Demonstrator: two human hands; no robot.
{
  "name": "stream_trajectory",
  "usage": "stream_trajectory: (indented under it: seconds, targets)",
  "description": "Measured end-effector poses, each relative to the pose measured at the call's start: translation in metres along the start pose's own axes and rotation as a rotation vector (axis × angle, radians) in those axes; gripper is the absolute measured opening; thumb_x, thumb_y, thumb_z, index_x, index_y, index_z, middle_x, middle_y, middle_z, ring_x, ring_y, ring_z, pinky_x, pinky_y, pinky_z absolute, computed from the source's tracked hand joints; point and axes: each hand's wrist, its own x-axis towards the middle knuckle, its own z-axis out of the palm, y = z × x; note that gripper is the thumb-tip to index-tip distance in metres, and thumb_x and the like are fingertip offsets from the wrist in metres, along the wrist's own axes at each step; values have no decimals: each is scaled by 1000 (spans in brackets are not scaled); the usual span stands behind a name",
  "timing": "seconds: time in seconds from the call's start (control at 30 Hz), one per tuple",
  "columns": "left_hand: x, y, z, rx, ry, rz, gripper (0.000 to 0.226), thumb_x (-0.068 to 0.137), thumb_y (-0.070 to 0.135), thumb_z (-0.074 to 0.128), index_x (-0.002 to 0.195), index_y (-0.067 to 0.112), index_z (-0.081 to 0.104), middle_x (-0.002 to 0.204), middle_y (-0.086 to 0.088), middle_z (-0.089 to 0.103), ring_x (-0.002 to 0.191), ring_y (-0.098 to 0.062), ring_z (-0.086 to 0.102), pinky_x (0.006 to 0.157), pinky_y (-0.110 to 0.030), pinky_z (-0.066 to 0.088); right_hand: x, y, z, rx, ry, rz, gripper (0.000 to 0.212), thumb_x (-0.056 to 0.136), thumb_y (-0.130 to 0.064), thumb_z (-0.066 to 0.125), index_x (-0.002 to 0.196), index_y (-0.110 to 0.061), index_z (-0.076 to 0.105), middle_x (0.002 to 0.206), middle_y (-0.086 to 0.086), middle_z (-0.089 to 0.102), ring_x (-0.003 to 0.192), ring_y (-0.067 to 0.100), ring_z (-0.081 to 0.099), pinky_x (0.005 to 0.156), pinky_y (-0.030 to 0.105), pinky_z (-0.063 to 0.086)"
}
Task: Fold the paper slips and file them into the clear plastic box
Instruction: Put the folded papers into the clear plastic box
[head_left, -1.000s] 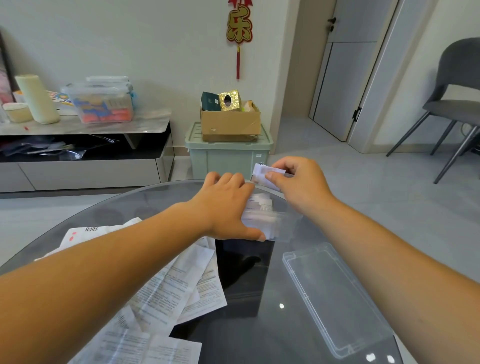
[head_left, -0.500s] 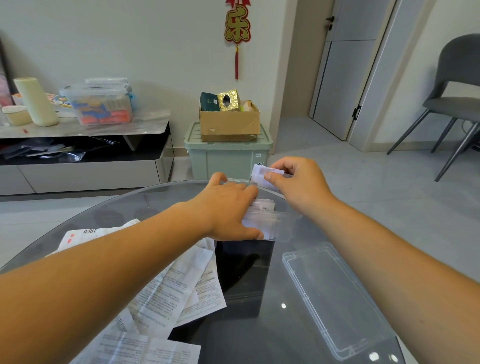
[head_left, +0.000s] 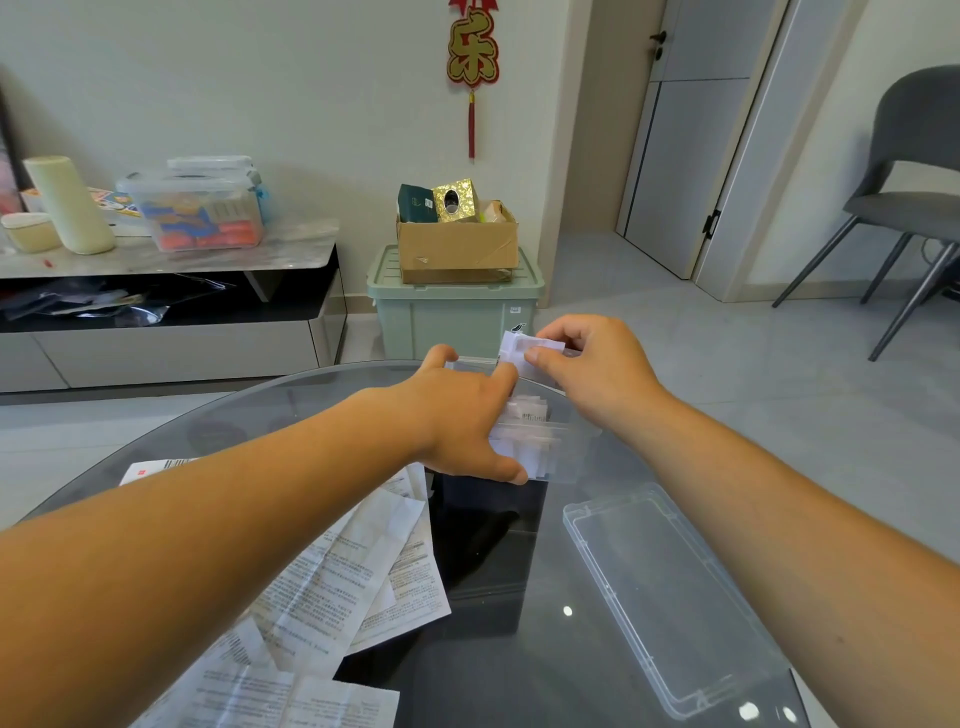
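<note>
A clear plastic box (head_left: 569, 454) stands on the far part of the glass table, with several folded white slips upright inside it. My left hand (head_left: 462, 421) grips the box from its left side, thumb along the near wall and fingers over the far rim. My right hand (head_left: 592, 371) pinches a folded white slip (head_left: 522, 349) just above the box's far end. Unfolded printed paper slips (head_left: 343, 566) lie spread across the table's left side.
The box's clear lid (head_left: 670, 597) lies flat on the right of the round glass table (head_left: 498, 649). Beyond the table stand a green bin with a cardboard box (head_left: 457, 244), a low TV cabinet at left and a grey chair (head_left: 904, 192) at right.
My left hand's fingers have reached further over the box's far rim. My right hand with the folded slip has stayed above the far end of the box.
</note>
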Motion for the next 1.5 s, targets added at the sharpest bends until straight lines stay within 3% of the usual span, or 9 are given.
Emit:
stream_trajectory:
  seconds: [0.17,0.37,0.57,0.8,0.97,1.1,1.2,1.33,1.5]
  targets:
    - [3,0,4,-24,19,-13,94,80,78,54,145,21,16,101,6,66,107,-21,61,120,-52,4,0,0,-1,5,-3,6,6,89,-23,72,84,-20,72,81,-7,68,76,12,60,69,29,47]
    - [-2,-7,8,-103,47,16,60,82,77,51,120,30,53,98,11,66,100,-13,60,121,-50,4,-1,1,-1,-62,-31,-7,4,89,-21,71,86,-18,72,84,-5,67,80,16,61,69,30,48]
    - [-11,-3,9,-79,134,47,46,87,71,51,103,28,58,94,10,62,99,-12,56,121,-51,10,-3,-6,1,-187,-138,-84,2,88,-20,70,88,-23,69,87,-8,67,82,11,61,67,26,47]
    - [-23,0,20,-52,334,53,57,86,70,54,118,25,65,121,1,48,119,-20,38,112,-35,29,2,-11,9,-278,-298,-74,10,88,-18,71,89,-22,62,84,-5,68,76,14,62,67,30,50]
    - [-24,4,18,-91,319,-33,65,83,72,57,136,34,56,160,-7,17,147,-29,8,120,-46,10,5,-15,9,-359,-413,-91,8,91,-28,68,92,-24,62,85,-8,67,82,17,63,74,33,52]
    - [-24,3,17,-138,283,-60,67,83,70,58,140,34,51,160,-1,22,147,-24,13,120,-43,12,0,-17,6,-311,-476,-90,19,99,-38,57,94,-22,67,88,-4,70,85,18,65,81,41,55]
    - [-24,2,18,-148,278,-68,61,82,69,61,127,28,59,160,1,21,147,-22,14,119,-42,14,-2,-16,4,-377,-553,-69,23,103,-27,45,99,-24,68,95,-5,67,92,19,61,90,47,51]
    - [-23,1,20,-278,345,-70,64,76,62,72,120,24,47,144,3,37,133,-20,31,110,-36,28,-5,-24,2,-510,-646,-46,38,97,-14,40,117,-31,68,117,-8,65,109,17,58,98,43,47]
    - [-24,-1,24,-345,383,-56,85,74,60,76,139,22,38,137,5,40,125,-16,37,106,-33,35,-6,-29,1,-506,-662,-38,40,97,-14,38,114,-34,68,122,-9,64,112,15,56,100,43,46]
